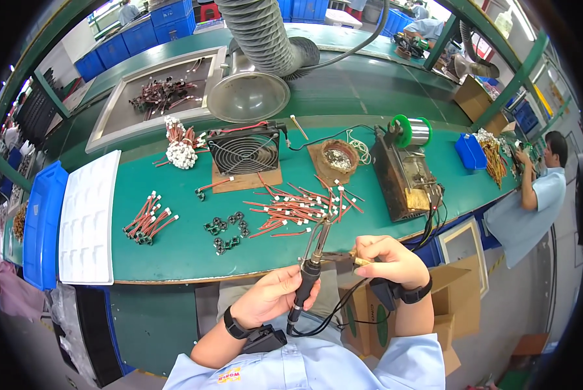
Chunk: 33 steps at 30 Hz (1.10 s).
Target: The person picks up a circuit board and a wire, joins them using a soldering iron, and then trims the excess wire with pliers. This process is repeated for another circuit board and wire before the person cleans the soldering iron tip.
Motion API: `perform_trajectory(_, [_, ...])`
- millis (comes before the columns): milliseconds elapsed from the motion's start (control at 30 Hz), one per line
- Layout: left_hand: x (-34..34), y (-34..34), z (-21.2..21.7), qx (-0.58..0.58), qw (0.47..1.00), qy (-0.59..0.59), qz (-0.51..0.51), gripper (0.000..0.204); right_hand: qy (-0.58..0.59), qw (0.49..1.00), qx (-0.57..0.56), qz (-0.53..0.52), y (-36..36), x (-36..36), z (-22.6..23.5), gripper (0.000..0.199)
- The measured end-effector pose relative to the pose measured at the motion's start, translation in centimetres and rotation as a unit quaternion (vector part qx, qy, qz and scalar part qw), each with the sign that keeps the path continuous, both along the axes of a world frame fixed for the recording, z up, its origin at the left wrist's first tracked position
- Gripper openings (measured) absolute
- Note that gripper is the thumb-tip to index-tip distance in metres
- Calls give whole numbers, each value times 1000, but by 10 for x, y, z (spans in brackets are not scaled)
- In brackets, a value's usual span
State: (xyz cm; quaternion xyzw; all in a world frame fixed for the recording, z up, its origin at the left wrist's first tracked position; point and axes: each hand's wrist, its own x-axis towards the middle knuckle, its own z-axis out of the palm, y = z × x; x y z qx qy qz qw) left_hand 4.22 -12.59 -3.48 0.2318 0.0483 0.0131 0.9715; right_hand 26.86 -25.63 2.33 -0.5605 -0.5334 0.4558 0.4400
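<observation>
My left hand (273, 296) is closed around the black handle of a soldering iron (307, 285), which points up and away over the table's front edge. A thin bent metal tube runs beside its barrel. Closed at the iron's right, my right hand (395, 261) grips a small tool with yellowish handle ends (358, 259). Its dark, narrow end reaches the metal collar of the iron; its exact kind is unclear. Just beyond the iron's tip lies a spread pile of red-and-black wires with white connectors (298, 207). Several small black-and-green parts (227, 229) rest left of it.
A fan (243, 151), a round pot (339, 159) and a solder spool (411, 132) on a metal unit stand behind. Finished-looking wire bundles (150, 221) lie near a white tray (88, 218) and blue bin (43, 224). A fume hose (255, 32) hangs above. A co-worker (532, 195) sits right.
</observation>
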Motion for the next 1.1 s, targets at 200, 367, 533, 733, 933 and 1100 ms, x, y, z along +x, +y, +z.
perform_trajectory(200, [6, -9, 17, 250, 953, 124, 117, 25, -84, 996, -7, -40, -3, -5, 4, 27])
perform_trajectory(367, [10, -18, 4, 654, 679, 197, 270, 18, -276, 953, 28, -125, -6, -35, 21, 27])
perform_trajectory(533, [6, -5, 18, 397, 880, 153, 210, 18, -206, 969, 47, -128, -13, -20, 15, 26])
perform_trajectory(733, [-2, 4, 12, 141, 985, 77, 57, 33, -33, 998, 22, -55, -7, -4, -12, 26])
perform_trajectory(933, [-2, 6, 2, 45, 999, 16, -1, 38, 55, 998, 30, -9, -7, 1, -18, 25])
perform_trajectory(1100, [2, 2, 4, -5, 1000, 9, -20, 32, 63, 998, 6, 7, -3, -3, -9, 23])
